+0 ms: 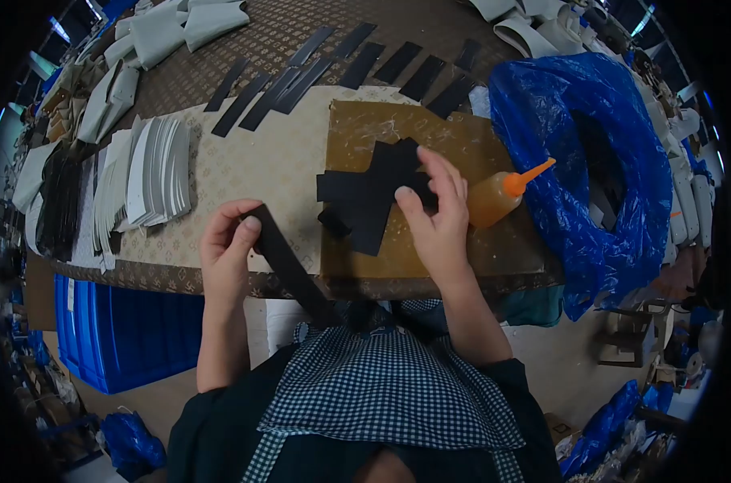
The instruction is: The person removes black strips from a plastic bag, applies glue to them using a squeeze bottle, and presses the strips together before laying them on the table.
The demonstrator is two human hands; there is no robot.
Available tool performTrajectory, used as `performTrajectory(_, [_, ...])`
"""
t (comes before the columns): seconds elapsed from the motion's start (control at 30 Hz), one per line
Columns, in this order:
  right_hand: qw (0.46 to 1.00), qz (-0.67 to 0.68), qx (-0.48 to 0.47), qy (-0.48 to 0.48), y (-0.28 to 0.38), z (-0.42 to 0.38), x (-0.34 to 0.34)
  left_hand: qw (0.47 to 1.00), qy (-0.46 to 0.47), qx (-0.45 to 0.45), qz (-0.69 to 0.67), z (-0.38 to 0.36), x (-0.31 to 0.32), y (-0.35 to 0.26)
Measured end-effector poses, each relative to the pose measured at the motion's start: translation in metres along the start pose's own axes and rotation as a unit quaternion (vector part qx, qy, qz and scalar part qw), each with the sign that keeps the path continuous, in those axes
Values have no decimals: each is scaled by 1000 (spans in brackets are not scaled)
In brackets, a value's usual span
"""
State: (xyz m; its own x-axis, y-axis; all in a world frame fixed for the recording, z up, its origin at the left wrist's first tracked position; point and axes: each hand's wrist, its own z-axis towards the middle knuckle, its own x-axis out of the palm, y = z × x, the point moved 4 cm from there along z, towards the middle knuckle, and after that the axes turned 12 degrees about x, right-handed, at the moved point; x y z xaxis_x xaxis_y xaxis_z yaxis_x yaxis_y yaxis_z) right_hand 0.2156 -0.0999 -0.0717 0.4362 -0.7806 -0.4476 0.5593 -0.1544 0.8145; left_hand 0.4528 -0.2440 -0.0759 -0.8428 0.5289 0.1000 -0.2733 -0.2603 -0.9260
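Observation:
My left hand (pixel 230 239) pinches the upper end of a long black strip (pixel 286 262), which hangs down toward my apron over the table's front edge. Several black pieces (pixel 373 189) overlap in a pile on the brown board (pixel 430 125). At the right side of this pile is my right hand (pixel 439 201), its thumb and fingers apart and holding nothing. Just right of that hand, a glue bottle (pixel 494 200) with an orange nozzle leans to the right. More black strips (pixel 273 98) lie spread in rows at the back of the table.
A blue plastic bag (pixel 582 161) takes up the table's right side. Stacked white pieces (pixel 158 171) and dark bundled strips (pixel 58 201) are on the left. Below the table's front edge stands a blue bin (pixel 132 330). Pale folded material (pixel 152 36) lies at the back left.

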Motion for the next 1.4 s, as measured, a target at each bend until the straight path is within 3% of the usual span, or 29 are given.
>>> performTrajectory(0.03, [989,110,38,96,1,-9,5,1000,10,-17,1,3,6,3])
performTrajectory(0.07, [932,261,152,201,5,-20,13,999,22,-34,2,8,14,5])
performTrajectory(0.13, [895,234,165,343,10,-30,23,996,67,-56,13,17,36,5])
performTrajectory(0.2, [878,233,215,360,15,-38,29,988,139,-63,13,25,59,12])
performTrajectory(0.27, [873,214,248,361,-1,-46,40,994,103,-10,-24,29,85,3])
performTrajectory(0.33, [869,318,282,254,-1,-40,34,994,93,13,-61,32,92,3])
performTrajectory(0.4, [830,417,318,188,-22,-35,28,995,76,-27,-58,20,81,19])
performTrajectory(0.5, [831,432,335,102,-36,-31,15,988,95,-119,-20,-13,59,41])
performTrajectory(0.57, [817,454,342,93,-42,-33,16,966,128,-210,-72,-37,53,47])
performTrajectory(0.7, [803,468,352,114,-42,-44,31,953,53,-270,-126,-53,59,50])
performTrajectory(0.83, [861,350,317,187,-27,-44,5,965,1,-233,-119,-45,53,52])
performTrajectory(0.93, [925,288,236,75,-37,-60,-42,973,-16,-198,-119,-39,46,54])
performTrajectory(0.97, [945,252,210,-12,-49,-67,-61,973,-18,-196,-121,-38,46,53])
performTrajectory(1.0, [955,214,182,-97,-62,-73,-78,973,-21,-194,-123,-38,46,54])
performTrajectory(1.1, [963,144,139,-179,-79,-56,-102,968,-43,-200,-144,-43,40,65])
performTrajectory(1.2, [982,56,153,-96,-77,-29,-92,966,-59,-198,-154,-43,39,63])
performTrajectory(1.23, [975,83,193,-75,-84,-25,-84,966,-65,-198,-153,-43,38,62])
performTrajectory(1.33, [972,-59,221,-43,-97,-14,-79,962,-73,-199,-171,-46,36,62])
performTrajectory(1.4, [966,-12,255,-32,-98,-11,-80,964,-63,-197,-166,-47,37,62])
